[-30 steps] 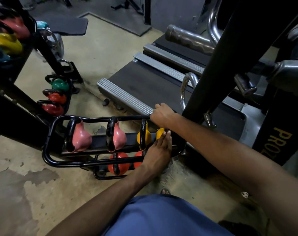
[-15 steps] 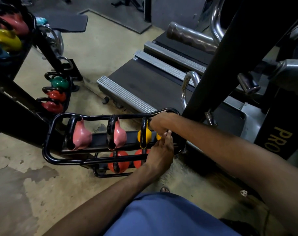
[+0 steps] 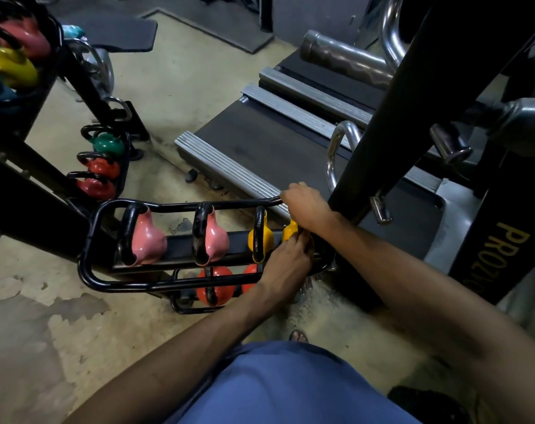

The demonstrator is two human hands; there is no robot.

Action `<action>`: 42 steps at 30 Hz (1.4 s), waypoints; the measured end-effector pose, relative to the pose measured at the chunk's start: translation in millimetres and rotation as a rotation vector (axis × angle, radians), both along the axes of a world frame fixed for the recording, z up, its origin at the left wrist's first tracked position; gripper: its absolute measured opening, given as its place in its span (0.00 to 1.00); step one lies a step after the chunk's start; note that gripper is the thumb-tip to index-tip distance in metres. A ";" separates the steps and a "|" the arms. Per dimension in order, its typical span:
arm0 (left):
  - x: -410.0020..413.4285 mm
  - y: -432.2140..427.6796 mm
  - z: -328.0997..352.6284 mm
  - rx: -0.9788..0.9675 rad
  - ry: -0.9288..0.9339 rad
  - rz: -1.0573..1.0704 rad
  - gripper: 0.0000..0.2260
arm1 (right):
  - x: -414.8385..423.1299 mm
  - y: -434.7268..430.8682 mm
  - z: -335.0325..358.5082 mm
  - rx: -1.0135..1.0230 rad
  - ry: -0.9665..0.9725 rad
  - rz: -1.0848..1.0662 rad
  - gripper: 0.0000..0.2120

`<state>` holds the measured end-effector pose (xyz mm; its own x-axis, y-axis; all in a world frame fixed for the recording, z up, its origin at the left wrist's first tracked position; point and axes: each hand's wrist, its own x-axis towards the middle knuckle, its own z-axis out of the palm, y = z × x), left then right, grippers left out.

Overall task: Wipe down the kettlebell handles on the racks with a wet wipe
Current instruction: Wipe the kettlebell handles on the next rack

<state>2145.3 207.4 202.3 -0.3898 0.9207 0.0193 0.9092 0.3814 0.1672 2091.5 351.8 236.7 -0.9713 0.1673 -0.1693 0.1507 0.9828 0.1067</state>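
Observation:
A low black rack [image 3: 88, 270] holds two pink kettlebells [image 3: 147, 240], two yellow ones and red ones [image 3: 217, 286] underneath. My right hand [image 3: 306, 206] is curled over the top of the rightmost yellow kettlebell's [image 3: 289, 232] handle, where it meets the rack's rear rail. The handle itself is hidden under the hand. My left hand [image 3: 286, 264] reaches in from the front, its fingertips bent against the same kettlebell's near side. The other yellow kettlebell [image 3: 261, 237] stands just to the left. No wipe shows in either hand.
A black machine post [image 3: 391, 111] rises right behind my right hand, with a chrome bar [image 3: 333, 154] beside it. A treadmill deck [image 3: 260, 142] lies beyond the rack. A second rack at the left carries green [image 3: 108, 143] and red kettlebells. Worn concrete floor [image 3: 30, 332] lies in front.
My right hand dropped from the rear rail to the rightmost yellow kettlebell, then rose again. My left hand's fingers, straight before, now bend against that kettlebell.

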 end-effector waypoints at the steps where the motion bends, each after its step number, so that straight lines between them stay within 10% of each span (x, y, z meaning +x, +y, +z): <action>1: -6.3 1.6 1.9 0.016 0.017 -0.010 0.21 | -3.9 1.5 1.0 -0.029 0.001 -0.047 0.10; 42: -54.7 -8.5 -9.6 0.243 -0.260 0.016 0.32 | 110.9 -38.5 -8.7 -0.687 0.204 -0.735 0.12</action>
